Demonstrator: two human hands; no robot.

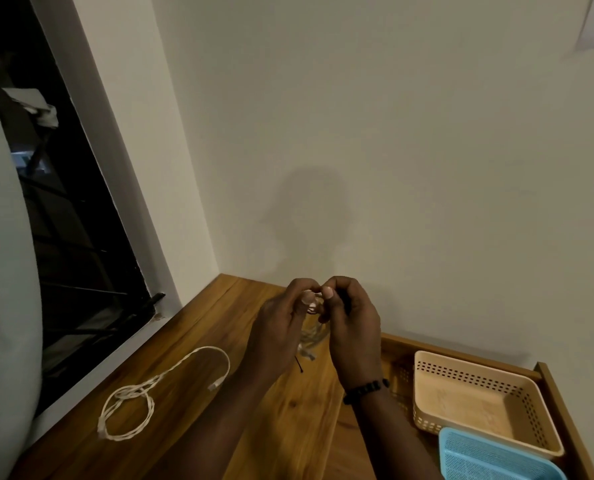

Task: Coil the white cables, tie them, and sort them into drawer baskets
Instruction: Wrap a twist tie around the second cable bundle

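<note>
Left hand [281, 317]: raised above the wooden counter [191, 427], fingers curled, pinching the top of a coiled white cable [311, 336].
Right hand [349, 320]: touching the left, fingers pinching the same coil; beaded bracelet [366, 389] on the wrist.
Black tie [299, 364]: thin end hanging below the coil.
Second white cable [133, 410]: lying loosely looped near the counter's left edge.
Drawer [558, 403]: open at the right, holding a beige basket [475, 379] and, touching it, a blue basket [496, 459].

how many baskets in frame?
2. A beige basket sits in the open drawer at right; a blue basket is in front of it, overlapping its near corner and cut off by the frame. More may be out of view.
</note>
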